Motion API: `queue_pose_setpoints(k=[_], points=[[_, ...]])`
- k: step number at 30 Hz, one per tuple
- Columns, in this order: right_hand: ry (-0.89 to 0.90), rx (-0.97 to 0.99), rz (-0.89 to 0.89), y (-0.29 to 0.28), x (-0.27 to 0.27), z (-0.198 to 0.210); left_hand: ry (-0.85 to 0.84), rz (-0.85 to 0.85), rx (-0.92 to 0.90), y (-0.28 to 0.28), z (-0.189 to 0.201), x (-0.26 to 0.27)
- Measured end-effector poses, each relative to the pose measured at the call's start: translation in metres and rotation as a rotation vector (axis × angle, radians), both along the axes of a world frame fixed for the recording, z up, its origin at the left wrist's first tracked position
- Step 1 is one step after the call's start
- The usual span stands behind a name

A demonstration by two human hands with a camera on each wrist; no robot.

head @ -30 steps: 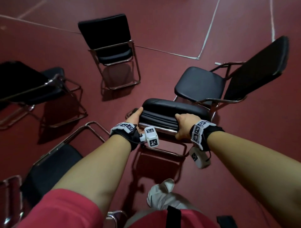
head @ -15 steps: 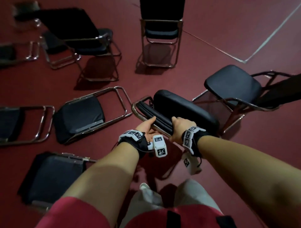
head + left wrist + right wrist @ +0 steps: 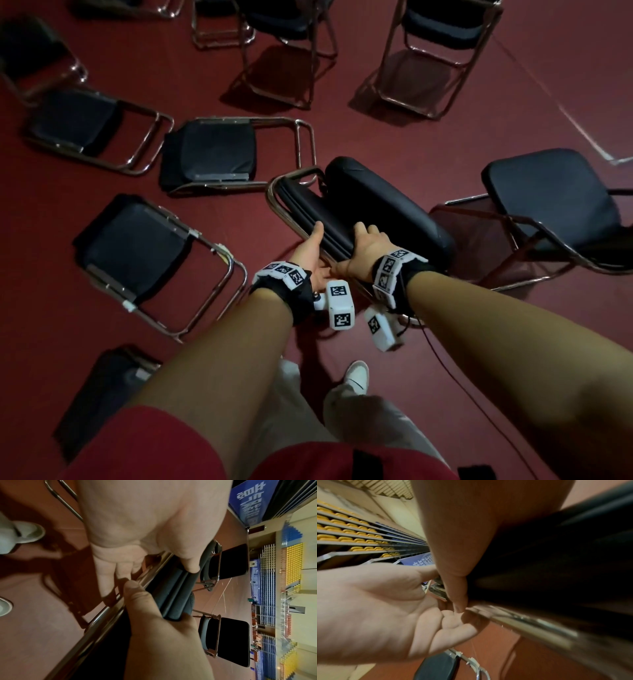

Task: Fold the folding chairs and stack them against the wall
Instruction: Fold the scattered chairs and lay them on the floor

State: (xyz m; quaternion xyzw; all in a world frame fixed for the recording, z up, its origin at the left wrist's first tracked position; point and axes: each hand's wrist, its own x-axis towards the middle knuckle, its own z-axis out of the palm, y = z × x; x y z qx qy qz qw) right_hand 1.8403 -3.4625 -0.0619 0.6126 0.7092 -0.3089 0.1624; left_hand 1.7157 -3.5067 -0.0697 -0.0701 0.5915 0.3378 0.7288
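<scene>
I hold a folded chair (image 3: 370, 205), black padded seat and back on a chrome frame, off the red floor in the middle of the head view. My left hand (image 3: 310, 253) grips its near edge from below, thumb lying on the cushion. Right beside it my right hand (image 3: 364, 245) grips the cushions from above. In the left wrist view my left hand (image 3: 137, 534) cups the chrome tube (image 3: 106, 612) and my right hand (image 3: 163, 635) wraps the black pads. The right wrist view has my right hand (image 3: 462, 534) on the dark seat, its thumb down at the tube.
Several folded chairs lie flat on the floor to the left (image 3: 212, 154) (image 3: 137, 250) (image 3: 75, 123). Open chairs stand at the right (image 3: 548, 198) and at the back (image 3: 442, 24) (image 3: 284, 20). A white floor line (image 3: 582, 133) runs at the right. My shoe (image 3: 356, 377) is below the chair.
I have turned left with the chair. Its far end has swung away to the upper left, my hands have slid close together, and the flat chairs on the floor have come into view.
</scene>
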Motion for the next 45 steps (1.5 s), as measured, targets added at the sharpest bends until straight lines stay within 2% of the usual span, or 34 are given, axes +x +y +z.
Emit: queue_pose_setpoints(k=[4,7,12,21,29,32,35,40,45], points=[[0.022,-0.076,0.036,-0.026,-0.003,-0.013,0.064,0.073,0.015,-0.031,-0.015,0.0],[-0.028,-0.128,0.112,-0.048,-0.012,-0.02,0.075,0.111,0.02,-0.058,-0.01,-0.001],[-0.057,-0.157,0.163,-0.095,-0.021,-0.035,0.057,0.13,-0.027,-0.108,-0.028,-0.007],[-0.043,-0.211,0.248,-0.205,-0.021,-0.07,0.127,0.218,-0.057,-0.225,-0.078,-0.005],[-0.051,-0.138,0.357,-0.32,-0.007,-0.164,0.051,0.309,-0.092,-0.349,-0.177,0.009],[-0.034,-0.114,0.408,-0.347,0.002,-0.196,-0.079,0.413,-0.121,-0.377,-0.2,0.015],[-0.021,-0.123,0.416,-0.364,0.017,-0.223,-0.255,0.504,-0.061,-0.398,-0.212,0.016],[-0.025,-0.143,0.505,-0.394,0.049,-0.272,-0.297,0.49,-0.175,-0.413,-0.234,0.041],[-0.096,-0.082,0.603,-0.418,0.092,-0.337,-0.263,0.459,-0.296,-0.422,-0.289,0.089]])
